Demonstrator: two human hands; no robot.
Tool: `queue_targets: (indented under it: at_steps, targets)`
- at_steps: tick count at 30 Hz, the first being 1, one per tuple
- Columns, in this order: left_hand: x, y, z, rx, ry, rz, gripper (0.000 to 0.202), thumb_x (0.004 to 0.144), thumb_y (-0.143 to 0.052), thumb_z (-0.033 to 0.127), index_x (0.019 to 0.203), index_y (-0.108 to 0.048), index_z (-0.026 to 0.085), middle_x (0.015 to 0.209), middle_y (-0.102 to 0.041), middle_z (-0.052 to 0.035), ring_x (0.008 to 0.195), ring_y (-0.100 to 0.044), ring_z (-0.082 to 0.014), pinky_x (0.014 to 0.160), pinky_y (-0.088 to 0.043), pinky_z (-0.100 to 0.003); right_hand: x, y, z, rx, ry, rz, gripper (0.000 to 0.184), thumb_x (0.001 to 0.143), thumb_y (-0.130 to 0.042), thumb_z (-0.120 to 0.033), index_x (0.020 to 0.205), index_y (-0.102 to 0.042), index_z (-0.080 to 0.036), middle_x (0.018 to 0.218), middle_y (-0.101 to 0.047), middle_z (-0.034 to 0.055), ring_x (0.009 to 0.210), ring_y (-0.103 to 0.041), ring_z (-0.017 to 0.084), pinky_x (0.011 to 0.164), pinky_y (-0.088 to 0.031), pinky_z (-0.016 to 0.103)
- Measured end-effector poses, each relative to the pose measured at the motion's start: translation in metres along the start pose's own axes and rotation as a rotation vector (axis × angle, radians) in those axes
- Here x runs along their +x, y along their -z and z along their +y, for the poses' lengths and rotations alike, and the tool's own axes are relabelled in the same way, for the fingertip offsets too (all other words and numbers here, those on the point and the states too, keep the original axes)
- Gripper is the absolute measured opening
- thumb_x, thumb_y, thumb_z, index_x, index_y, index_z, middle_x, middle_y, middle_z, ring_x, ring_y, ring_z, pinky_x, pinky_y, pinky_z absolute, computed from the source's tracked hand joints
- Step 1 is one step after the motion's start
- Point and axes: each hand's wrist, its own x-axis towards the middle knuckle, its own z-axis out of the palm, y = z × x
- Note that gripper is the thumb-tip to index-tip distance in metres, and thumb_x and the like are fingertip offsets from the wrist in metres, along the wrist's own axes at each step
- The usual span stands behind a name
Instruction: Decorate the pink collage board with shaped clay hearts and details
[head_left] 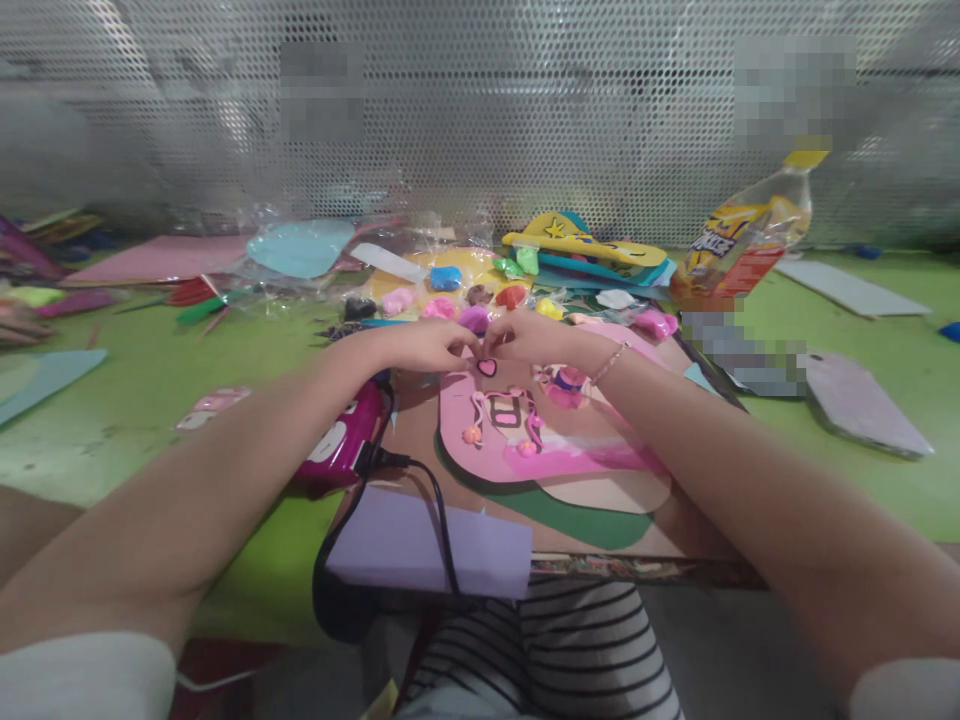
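A pink cut-out sheet with rounded edges lies before me, bearing a brown window shape, clay strands and small clay flowers. Near its top edge is a pink heart with a dark outline. Just above the heart, my left hand has its fingertips pinched together. Beside it, almost touching, my right hand is also closed in a pinch, a thin bracelet at its wrist. Whatever the fingertips hold is too small to make out. Lumps of coloured clay, among them a blue one and a red one, sit beyond my hands.
A magenta case with a black cable stands left of the sheet. Purple paper lies at the near edge. To the right are a phone and a tilted bottle. Perforated metal rises behind. Someone else's hand shows far left.
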Motion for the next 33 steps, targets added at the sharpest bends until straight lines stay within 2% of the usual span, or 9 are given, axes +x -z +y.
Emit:
queue_targets:
  at_steps: [22, 33]
  targets:
    - [-0.001, 0.0, -0.002, -0.006, 0.03, 0.01, 0.03, 0.093, -0.053, 0.042, 0.107, -0.059, 0.015, 0.083, -0.059, -0.001, 0.069, -0.056, -0.0139, 0.067, -0.047, -0.031, 0.006, -0.003, 0.013, -0.067, 0.073, -0.009, 0.029, 0.076, -0.051, -0.011, 0.092, -0.076, -0.012, 0.082, -0.072, 0.0057, 0.069, -0.055, 0.011, 0.063, -0.038, 0.023]
    - [0.0, -0.001, -0.003, -0.019, 0.015, 0.02, 0.031, 0.093, -0.053, 0.041, 0.108, -0.058, 0.015, 0.081, -0.058, -0.0005, 0.066, -0.054, -0.013, 0.063, -0.046, -0.029, 0.006, -0.004, 0.015, -0.145, 0.143, -0.01, 0.027, 0.074, -0.056, -0.014, 0.091, -0.076, -0.015, 0.078, -0.07, 0.0056, 0.064, -0.049, 0.011, 0.061, -0.034, 0.024]
